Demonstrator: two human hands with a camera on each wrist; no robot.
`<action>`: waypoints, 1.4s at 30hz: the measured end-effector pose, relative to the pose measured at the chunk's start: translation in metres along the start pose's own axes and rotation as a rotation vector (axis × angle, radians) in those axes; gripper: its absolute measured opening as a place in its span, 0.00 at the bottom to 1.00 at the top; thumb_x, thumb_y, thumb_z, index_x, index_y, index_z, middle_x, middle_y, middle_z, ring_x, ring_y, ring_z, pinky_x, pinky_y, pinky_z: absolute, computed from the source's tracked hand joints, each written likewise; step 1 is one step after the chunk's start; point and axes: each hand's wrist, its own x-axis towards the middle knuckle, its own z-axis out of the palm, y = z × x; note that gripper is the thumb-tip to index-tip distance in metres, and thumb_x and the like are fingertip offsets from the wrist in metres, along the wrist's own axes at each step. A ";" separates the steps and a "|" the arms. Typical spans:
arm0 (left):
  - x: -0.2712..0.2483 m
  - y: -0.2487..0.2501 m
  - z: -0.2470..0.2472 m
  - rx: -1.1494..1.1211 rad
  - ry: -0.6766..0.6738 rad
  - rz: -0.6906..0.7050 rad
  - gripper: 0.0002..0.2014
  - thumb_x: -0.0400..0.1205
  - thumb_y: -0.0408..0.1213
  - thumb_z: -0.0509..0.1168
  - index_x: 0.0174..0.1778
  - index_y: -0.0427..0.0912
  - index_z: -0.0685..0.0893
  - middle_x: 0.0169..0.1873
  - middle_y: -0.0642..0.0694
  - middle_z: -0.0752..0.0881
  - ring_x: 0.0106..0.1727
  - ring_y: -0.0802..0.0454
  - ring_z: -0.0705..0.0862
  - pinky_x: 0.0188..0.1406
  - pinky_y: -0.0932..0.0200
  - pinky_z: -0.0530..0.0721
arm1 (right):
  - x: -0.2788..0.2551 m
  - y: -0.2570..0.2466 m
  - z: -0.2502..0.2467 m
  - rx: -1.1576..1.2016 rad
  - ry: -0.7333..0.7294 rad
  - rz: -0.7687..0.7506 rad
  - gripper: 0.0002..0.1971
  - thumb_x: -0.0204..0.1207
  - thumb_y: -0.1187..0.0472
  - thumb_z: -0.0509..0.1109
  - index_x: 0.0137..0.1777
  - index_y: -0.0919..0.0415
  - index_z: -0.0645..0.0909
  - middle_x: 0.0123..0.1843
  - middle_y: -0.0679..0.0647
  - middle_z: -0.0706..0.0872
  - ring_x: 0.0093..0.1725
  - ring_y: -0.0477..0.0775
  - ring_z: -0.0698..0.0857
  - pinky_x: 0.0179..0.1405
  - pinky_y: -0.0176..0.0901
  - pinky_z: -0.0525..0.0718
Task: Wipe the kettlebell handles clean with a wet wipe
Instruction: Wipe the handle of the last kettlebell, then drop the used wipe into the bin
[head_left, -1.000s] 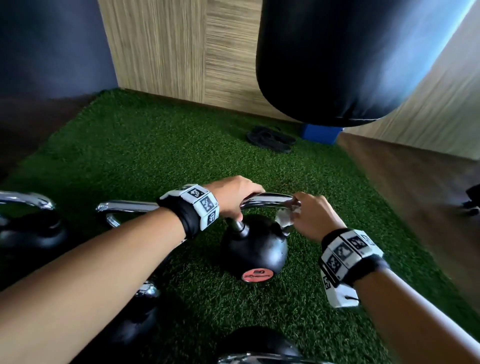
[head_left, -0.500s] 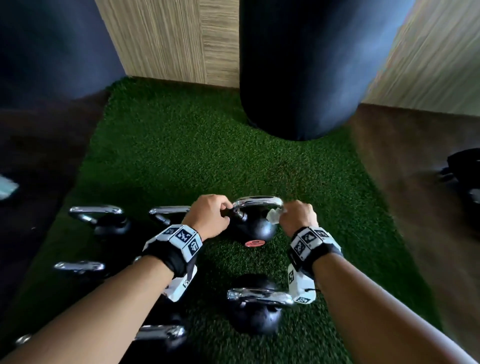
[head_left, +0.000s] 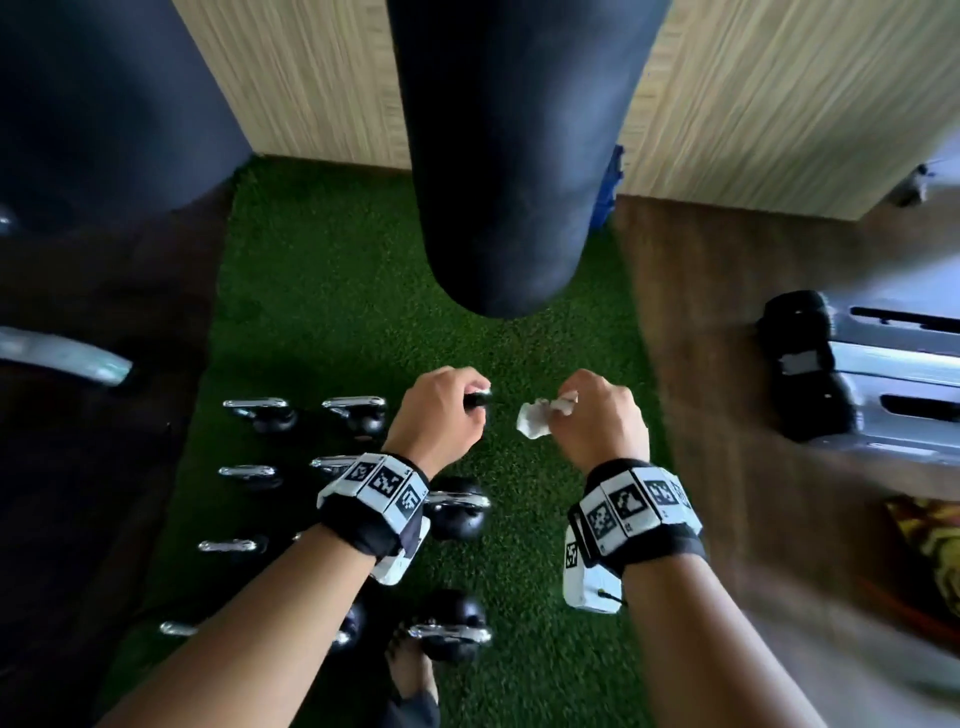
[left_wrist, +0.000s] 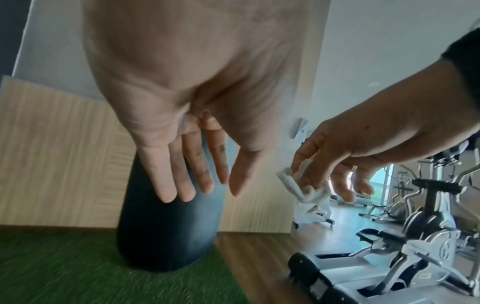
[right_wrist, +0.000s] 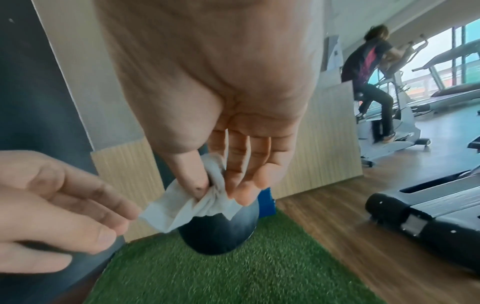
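Several black kettlebells with chrome handles (head_left: 358, 415) (head_left: 457, 512) (head_left: 452, 631) stand in rows on the green turf (head_left: 322, 291). Both hands hover above them and touch none. My left hand (head_left: 441, 415) is empty, and the left wrist view shows its fingers (left_wrist: 197, 181) straight and relaxed. My right hand (head_left: 597, 415) pinches a crumpled white wet wipe (head_left: 535, 421) between thumb and fingers (right_wrist: 233, 185). The wipe (right_wrist: 187, 209) hangs below that pinch, close to the left hand's fingertips (right_wrist: 109, 209). It also shows in the left wrist view as a wipe (left_wrist: 298, 189).
A dark punching bag (head_left: 509, 156) hangs just ahead over the turf. The end of a treadmill (head_left: 810, 364) lies on the wooden floor to the right. Wood-panelled walls (head_left: 779, 104) close the back. Another person (right_wrist: 371, 67) exercises on a machine far right.
Both hands have let go of the front kettlebell's handle and risen above it. The right hand took the wipe along. The head view has pulled up and back, showing more kettlebells.
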 end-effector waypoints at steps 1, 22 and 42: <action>-0.012 0.023 -0.002 -0.008 0.014 0.008 0.14 0.80 0.35 0.72 0.62 0.47 0.90 0.57 0.47 0.91 0.60 0.49 0.89 0.62 0.51 0.86 | -0.015 0.010 -0.022 0.009 0.027 0.013 0.08 0.76 0.55 0.72 0.54 0.52 0.83 0.42 0.51 0.83 0.40 0.57 0.78 0.41 0.44 0.74; -0.297 0.357 0.161 0.107 -0.501 0.751 0.16 0.78 0.38 0.75 0.63 0.52 0.90 0.55 0.51 0.92 0.56 0.52 0.89 0.56 0.58 0.87 | -0.421 0.335 -0.180 0.278 0.681 0.722 0.09 0.71 0.57 0.70 0.50 0.53 0.83 0.47 0.56 0.91 0.51 0.64 0.88 0.41 0.46 0.79; -0.662 0.332 0.332 0.218 -1.209 1.367 0.16 0.79 0.35 0.73 0.62 0.49 0.90 0.54 0.50 0.91 0.56 0.51 0.90 0.61 0.51 0.87 | -0.815 0.412 0.005 0.428 1.190 1.641 0.04 0.71 0.63 0.76 0.44 0.56 0.84 0.38 0.50 0.86 0.42 0.55 0.86 0.38 0.36 0.71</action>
